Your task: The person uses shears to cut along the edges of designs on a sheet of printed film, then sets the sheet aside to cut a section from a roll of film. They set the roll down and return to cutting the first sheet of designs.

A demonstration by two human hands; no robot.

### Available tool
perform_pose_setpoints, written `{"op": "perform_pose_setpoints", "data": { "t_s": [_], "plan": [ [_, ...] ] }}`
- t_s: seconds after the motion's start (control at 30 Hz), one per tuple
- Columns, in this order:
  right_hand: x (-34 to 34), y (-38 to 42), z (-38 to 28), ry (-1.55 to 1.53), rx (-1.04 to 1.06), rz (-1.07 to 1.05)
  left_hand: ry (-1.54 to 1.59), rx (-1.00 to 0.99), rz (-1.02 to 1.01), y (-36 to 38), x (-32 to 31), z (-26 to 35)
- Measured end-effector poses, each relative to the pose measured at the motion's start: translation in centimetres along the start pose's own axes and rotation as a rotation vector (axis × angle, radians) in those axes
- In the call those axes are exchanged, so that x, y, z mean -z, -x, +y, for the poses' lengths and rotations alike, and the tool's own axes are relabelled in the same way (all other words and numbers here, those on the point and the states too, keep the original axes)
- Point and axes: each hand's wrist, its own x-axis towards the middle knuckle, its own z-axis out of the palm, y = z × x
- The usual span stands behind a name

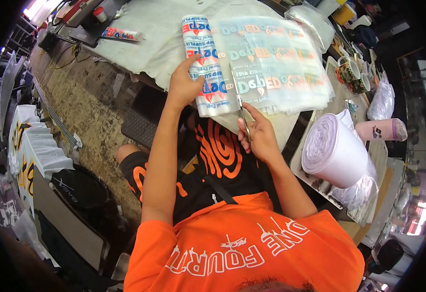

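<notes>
On the table before me lies a roll of printed transfer film (207, 100) with red and blue lettering. My left hand (184, 82) grips its left side, thumb and fingers spread over the print. In my right hand (259, 136) is a pair of scissors (243, 119), its blades pointing away from me at the near edge of the film, just right of the roll. Right of the blades, a stack of translucent printed film sheets (291, 73) lies spread flat, its lettering partly mirrored. Whether the blades are parted is too small to tell.
A pale cover (159, 29) lies over the table. To the right stand a thick white roll (337, 151), a pink roll (381, 130) and patterned mugs (349, 73). Another printed roll (120, 34) and a red-capped container (99, 14) are at the far left.
</notes>
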Motion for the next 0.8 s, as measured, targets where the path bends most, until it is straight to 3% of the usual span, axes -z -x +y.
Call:
{"op": "perform_pose_setpoints", "data": {
  "t_s": [0.8],
  "plan": [
    [-0.9, -7.5, -2.7, 0.022, 0.077, 0.086, 0.042, -0.059, -0.013, -0.1, 0.0, -0.2]
  ]
}}
